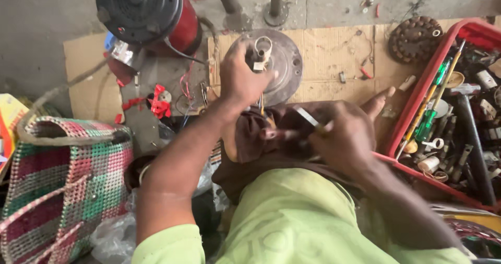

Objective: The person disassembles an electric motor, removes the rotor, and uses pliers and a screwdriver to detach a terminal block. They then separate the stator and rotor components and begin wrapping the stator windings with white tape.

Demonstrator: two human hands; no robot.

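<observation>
On a flattened sheet of cardboard (334, 55) spread over the concrete floor (36, 18), a round grey metal motor cover (284, 60) lies flat, its centre carrying a short shaft with a pale ring at the tip. Left hand (241, 78) reaches forward and rests on the near left part of that cover, its grip wrapped around the base of the shaft, thumb up beside the pale ring. Right hand (347, 136) sits closer to the body, over a dark brown cloth (261, 138) on the lap; its grip is curled tight around a slim metal tool (309, 119) whose shiny tip angles up and to the left, toward the cover. Whether the tip touches anything cannot be told.

Behind the cover, to the left, stands a red motor body with a black top (148, 13), with loose red wires (159, 104) trailing near it. A red plastic crate (417, 94) full of screwdrivers and other tools lies to the right, and a woven checked basket (68, 185) stands at the left.
</observation>
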